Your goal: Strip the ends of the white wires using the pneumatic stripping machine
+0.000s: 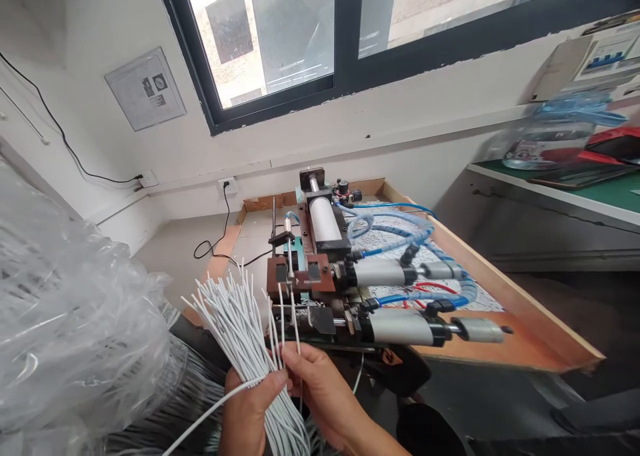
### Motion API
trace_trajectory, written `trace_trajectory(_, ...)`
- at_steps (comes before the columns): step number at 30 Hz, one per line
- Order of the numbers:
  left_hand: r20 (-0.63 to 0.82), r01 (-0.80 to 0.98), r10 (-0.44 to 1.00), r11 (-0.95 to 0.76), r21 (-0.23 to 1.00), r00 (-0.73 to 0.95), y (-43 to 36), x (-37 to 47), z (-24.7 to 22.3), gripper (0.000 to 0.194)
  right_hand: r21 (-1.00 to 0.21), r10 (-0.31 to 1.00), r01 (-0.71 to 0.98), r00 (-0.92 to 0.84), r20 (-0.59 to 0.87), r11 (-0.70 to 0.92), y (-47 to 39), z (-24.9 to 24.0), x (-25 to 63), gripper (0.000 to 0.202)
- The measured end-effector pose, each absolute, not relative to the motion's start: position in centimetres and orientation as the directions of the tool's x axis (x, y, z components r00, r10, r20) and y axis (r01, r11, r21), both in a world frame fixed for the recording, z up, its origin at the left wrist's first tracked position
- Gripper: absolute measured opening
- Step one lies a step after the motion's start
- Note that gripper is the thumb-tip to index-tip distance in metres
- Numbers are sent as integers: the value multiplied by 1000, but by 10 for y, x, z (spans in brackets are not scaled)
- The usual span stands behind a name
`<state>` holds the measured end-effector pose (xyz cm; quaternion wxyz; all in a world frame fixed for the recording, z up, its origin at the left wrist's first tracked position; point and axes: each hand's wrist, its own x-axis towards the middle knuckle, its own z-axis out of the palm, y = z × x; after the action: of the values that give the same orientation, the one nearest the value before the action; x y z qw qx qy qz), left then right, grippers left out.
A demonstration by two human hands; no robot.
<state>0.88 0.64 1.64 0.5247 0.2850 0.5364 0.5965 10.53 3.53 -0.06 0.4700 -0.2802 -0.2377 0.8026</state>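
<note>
My left hand (253,403) is wrapped round a thick bundle of white wires (235,329), whose loose ends fan out upward. One wire (215,413) bends away to the lower left across my left thumb. Beside it, my right hand (317,379) pinches a single white wire (296,326) between thumb and fingers. That wire's upper end reaches the brown jaw block (320,273) of a pneumatic machine; whether it lies inside the jaws I cannot tell. Silver air cylinders (400,326) extend to the right of the block.
A wooden-edged tray (500,293) holds the machine and its blue air hoses (395,229). Clear plastic wrap (75,309) covers a heap at the left, with more wires below. At the right a green-topped shelf (555,183) carries a plastic jug (547,136).
</note>
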Motion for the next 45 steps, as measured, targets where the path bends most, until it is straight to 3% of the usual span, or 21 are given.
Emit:
trace_trajectory(3, -224, -328, 930, 123, 937, -291, 4, 9, 15, 19, -752, 939, -571, -278, -203, -331, 29, -5, 106, 26)
trace_trajectory(8, -294, -351, 889, 166, 922, -351, 4, 5, 7, 22, -755, 933, -551, -159, -323, -356, 28, -12, 110, 28)
trace_trajectory(18, -291, -325, 885, 173, 930, -364, 7, 6, 12, 19, -688, 906, -592, -227, -357, -419, 39, -8, 111, 28)
trace_trajectory(23, -243, -342, 932, 143, 929, -269, 7, 6, 11, 15, -670, 869, -567, -415, -269, -478, 38, -5, 108, 27)
trace_trajectory(28, -230, -326, 937, 138, 935, -262, 7, 2, 10, 15, -748, 945, -577, -194, -264, -328, 30, -12, 108, 26)
trace_trajectory(32, -299, -370, 902, 174, 913, -312, 6, 1, 8, 16, -739, 940, -594, -93, -329, -317, 31, -15, 111, 27)
trace_trajectory(37, -383, -415, 854, 224, 882, -352, 5, 3, 9, 22, -712, 921, -600, -122, -369, -365, 38, -11, 112, 27)
trace_trajectory(45, -341, -360, 849, 195, 912, -404, 6, 3, 9, 24, -690, 901, -589, -178, -396, -420, 45, -9, 113, 27)
